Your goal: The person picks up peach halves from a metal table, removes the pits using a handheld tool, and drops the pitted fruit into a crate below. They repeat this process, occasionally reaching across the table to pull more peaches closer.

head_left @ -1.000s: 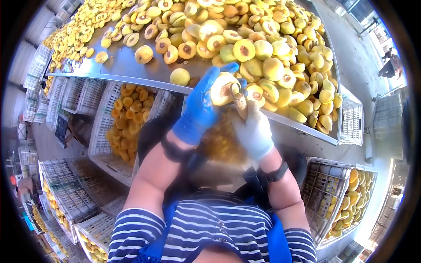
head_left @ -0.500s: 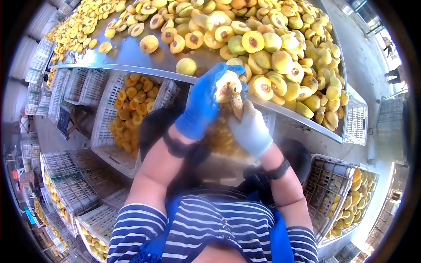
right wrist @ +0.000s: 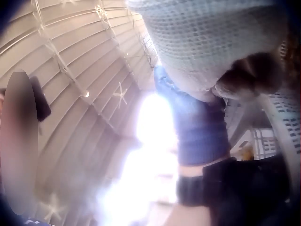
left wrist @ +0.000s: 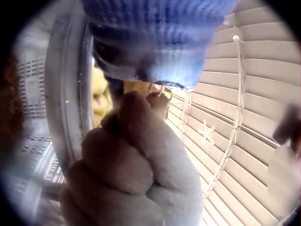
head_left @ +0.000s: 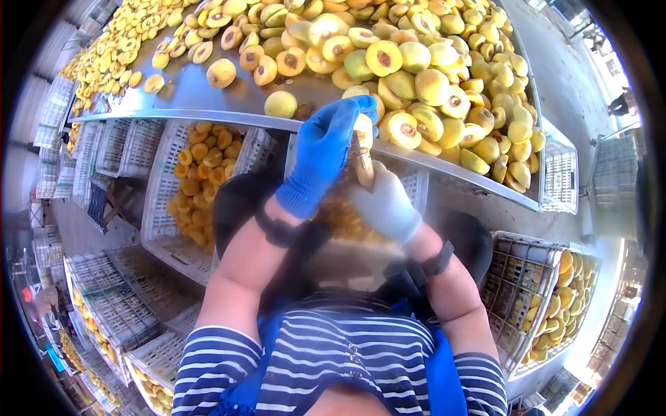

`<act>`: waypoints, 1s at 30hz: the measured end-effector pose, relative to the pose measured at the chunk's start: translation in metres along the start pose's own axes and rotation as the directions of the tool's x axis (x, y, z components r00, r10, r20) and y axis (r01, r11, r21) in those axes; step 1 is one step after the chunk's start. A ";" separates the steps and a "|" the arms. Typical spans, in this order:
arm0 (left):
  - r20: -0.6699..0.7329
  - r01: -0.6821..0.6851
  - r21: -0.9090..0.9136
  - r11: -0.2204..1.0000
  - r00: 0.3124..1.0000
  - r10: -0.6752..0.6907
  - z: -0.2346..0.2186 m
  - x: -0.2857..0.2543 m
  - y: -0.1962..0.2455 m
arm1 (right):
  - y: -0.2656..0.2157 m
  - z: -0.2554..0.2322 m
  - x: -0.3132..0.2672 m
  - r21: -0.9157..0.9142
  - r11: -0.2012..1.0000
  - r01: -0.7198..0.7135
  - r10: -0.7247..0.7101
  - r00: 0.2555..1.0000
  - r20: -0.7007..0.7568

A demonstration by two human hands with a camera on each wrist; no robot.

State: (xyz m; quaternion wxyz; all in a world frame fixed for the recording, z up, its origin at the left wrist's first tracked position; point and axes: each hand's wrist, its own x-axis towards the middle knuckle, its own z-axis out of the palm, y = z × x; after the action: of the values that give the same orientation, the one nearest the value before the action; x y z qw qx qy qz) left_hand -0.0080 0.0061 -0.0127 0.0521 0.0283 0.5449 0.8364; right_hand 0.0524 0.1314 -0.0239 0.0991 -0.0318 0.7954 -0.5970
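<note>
My left hand (head_left: 313, 152), in a blue glove, grips a yellow peach half (head_left: 363, 127) just over the table's near edge. My right hand (head_left: 386, 202), in a white glove, holds a pitting tool (head_left: 363, 168) by its wooden handle. The tool's metal end meets the peach half, and the blue fingers partly hide the fruit. In the left wrist view the curled white glove (left wrist: 127, 160) lies below the blue glove (left wrist: 155, 42). The right wrist view shows the white glove (right wrist: 211, 42) over the blue cuff (right wrist: 202, 141); the tool is hidden there.
Halved peaches (head_left: 416, 90) are heaped on the metal table (head_left: 229, 104), with a single peach (head_left: 281, 105) near its raised edge. A crate of orange halves (head_left: 201, 180) stands at left below it. Another filled crate (head_left: 520, 305) is at right; crates (head_left: 118, 298) also stand at lower left.
The peach half has turned from showing its cut face to a narrower view as the left hand rolled over it. Both hands have shifted slightly left in the view, the tool still against the fruit.
</note>
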 end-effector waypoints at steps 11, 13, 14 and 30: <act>0.072 0.050 0.277 0.960 0.995 -0.072 -0.006 0.014 -0.004 | 0.006 -0.002 -0.004 -0.007 0.997 -0.079 0.079 0.997 0.001; 0.001 -0.036 0.125 0.991 0.999 0.036 0.001 0.002 -0.015 | 0.026 0.009 0.000 -0.149 0.986 0.073 -0.085 0.994 -0.073; -0.035 -0.077 0.112 0.991 0.996 0.081 0.004 0.000 -0.017 | 0.032 0.007 0.000 -0.153 0.986 0.073 -0.087 0.993 -0.084; 0.575 0.013 0.059 0.998 0.817 -0.044 -0.017 -0.005 0.017 | 0.023 -0.010 -0.014 0.426 0.877 -0.220 -0.055 0.837 0.545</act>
State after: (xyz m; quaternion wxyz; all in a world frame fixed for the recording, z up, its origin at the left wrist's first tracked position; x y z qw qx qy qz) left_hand -0.0061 -0.0164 -0.0041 0.2260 0.2727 0.5258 0.7734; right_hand 0.0662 0.1494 -0.0414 0.3508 -0.1385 0.5651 -0.7338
